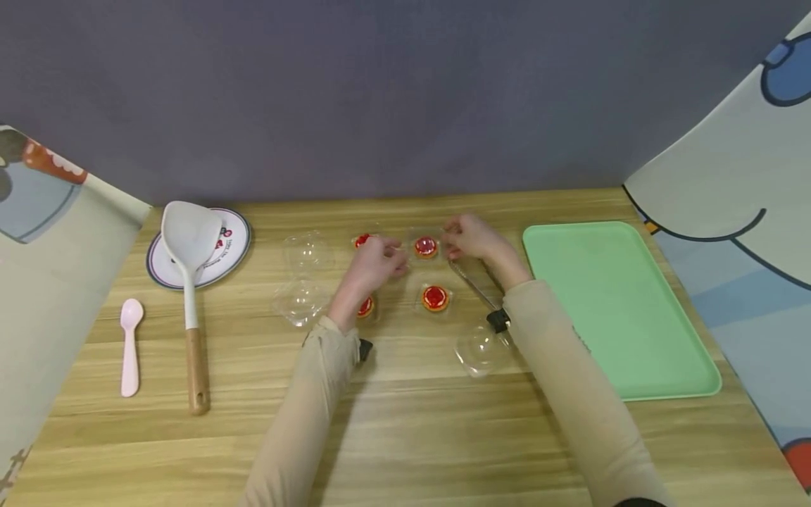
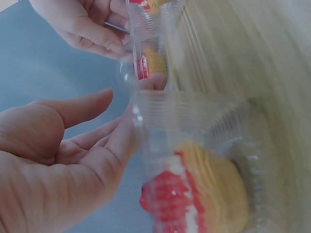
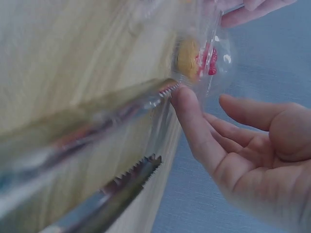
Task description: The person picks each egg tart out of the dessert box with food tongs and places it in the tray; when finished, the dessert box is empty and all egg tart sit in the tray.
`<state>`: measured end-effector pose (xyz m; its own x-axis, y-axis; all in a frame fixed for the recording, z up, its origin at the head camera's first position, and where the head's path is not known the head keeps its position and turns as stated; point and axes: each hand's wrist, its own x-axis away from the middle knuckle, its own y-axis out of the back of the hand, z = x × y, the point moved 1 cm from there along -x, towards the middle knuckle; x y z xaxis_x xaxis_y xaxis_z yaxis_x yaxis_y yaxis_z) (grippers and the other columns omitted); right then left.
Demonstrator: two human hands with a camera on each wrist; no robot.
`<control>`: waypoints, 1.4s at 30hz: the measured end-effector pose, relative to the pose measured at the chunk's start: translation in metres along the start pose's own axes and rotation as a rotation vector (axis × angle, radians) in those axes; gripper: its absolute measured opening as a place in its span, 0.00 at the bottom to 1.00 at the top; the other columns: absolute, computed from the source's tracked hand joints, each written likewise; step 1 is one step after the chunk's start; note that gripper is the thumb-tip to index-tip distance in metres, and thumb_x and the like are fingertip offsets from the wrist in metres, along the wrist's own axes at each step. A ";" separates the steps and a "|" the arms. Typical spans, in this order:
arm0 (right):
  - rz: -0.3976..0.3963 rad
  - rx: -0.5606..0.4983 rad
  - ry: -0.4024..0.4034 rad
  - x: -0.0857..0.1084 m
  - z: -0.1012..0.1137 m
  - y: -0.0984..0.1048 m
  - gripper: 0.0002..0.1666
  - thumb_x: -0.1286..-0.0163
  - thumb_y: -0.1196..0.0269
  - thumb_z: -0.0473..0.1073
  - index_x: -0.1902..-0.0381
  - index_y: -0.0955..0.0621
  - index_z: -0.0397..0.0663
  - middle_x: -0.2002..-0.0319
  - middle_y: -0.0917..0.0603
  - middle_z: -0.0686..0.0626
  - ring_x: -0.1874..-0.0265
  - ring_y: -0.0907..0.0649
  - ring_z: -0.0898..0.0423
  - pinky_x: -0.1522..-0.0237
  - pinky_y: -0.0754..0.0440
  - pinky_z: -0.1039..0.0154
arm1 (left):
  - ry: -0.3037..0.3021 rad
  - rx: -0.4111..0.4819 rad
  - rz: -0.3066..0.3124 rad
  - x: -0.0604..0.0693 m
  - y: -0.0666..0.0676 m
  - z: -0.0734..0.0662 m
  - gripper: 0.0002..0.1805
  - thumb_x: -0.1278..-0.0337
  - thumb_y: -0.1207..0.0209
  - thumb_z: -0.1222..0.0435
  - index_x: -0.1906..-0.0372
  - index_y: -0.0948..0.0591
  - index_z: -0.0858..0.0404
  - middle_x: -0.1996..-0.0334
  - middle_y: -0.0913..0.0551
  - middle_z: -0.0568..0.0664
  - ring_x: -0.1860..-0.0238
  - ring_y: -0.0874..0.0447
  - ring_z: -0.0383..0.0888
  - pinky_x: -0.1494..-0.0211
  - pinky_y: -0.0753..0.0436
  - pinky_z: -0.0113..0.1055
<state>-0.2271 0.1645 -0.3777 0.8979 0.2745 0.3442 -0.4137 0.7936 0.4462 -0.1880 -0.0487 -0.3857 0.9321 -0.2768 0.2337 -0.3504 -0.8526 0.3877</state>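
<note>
Four red-topped tarts in clear plastic boxes lie in two rows. My left hand (image 1: 378, 264) is over the left pair, its fingertips at the left side of the back-right tart (image 1: 426, 246). On that tart's right is my right hand (image 1: 472, 241), fingers beside the box edge. In the right wrist view, the tart (image 3: 194, 60) sits under a clear dome, with my right index fingertip touching the box's edge and my thumb raised apart. The left wrist view shows my left hand (image 2: 73, 155) with thumb and fingers apart, fingertips near the same box. The front-right tart (image 1: 435, 298) lies untouched.
Metal tongs (image 1: 472, 283) lie under my right forearm, beside a clear lid (image 1: 479, 350). An open clear box (image 1: 301, 301) is left of the tarts. A green tray (image 1: 621, 310) stands right; a plate (image 1: 237, 246), white turner (image 1: 190, 236) and pink spoon (image 1: 129, 345) are left.
</note>
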 end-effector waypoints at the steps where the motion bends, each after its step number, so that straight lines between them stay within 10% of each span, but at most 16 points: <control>1: 0.009 -0.013 -0.011 0.000 0.001 0.001 0.26 0.17 0.47 0.27 0.29 0.35 0.14 0.47 0.21 0.24 0.69 0.16 0.55 0.60 0.09 0.68 | 0.005 0.000 0.002 -0.001 0.000 -0.001 0.26 0.21 0.43 0.72 0.26 0.29 0.78 0.45 0.14 0.70 0.49 0.09 0.58 0.42 0.10 0.42; 15: 0.048 -0.140 -0.026 -0.013 -0.006 -0.001 0.23 0.21 0.44 0.24 0.33 0.32 0.15 0.60 0.21 0.37 0.73 0.18 0.57 0.67 0.11 0.71 | 0.059 0.070 -0.009 -0.011 -0.002 0.002 0.24 0.25 0.44 0.77 0.30 0.28 0.83 0.45 0.15 0.75 0.49 0.09 0.63 0.47 0.08 0.40; 18: 0.037 -0.132 -0.044 -0.007 0.002 -0.004 0.23 0.20 0.46 0.24 0.32 0.32 0.15 0.57 0.20 0.36 0.73 0.18 0.59 0.64 0.10 0.70 | 0.055 0.063 -0.009 -0.024 -0.002 0.018 0.24 0.26 0.41 0.76 0.31 0.26 0.81 0.48 0.13 0.73 0.52 0.08 0.60 0.49 0.07 0.38; 42: 0.033 -0.197 -0.045 -0.009 -0.008 -0.008 0.26 0.19 0.49 0.24 0.29 0.36 0.13 0.40 0.24 0.22 0.62 0.16 0.54 0.54 0.09 0.69 | 0.113 0.144 -0.048 -0.013 -0.005 0.004 0.20 0.26 0.40 0.78 0.34 0.24 0.80 0.50 0.15 0.73 0.52 0.08 0.61 0.48 0.08 0.40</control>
<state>-0.2308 0.1602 -0.3908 0.8747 0.2815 0.3945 -0.4016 0.8767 0.2649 -0.1983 -0.0428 -0.3946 0.9285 -0.1894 0.3194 -0.2810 -0.9207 0.2707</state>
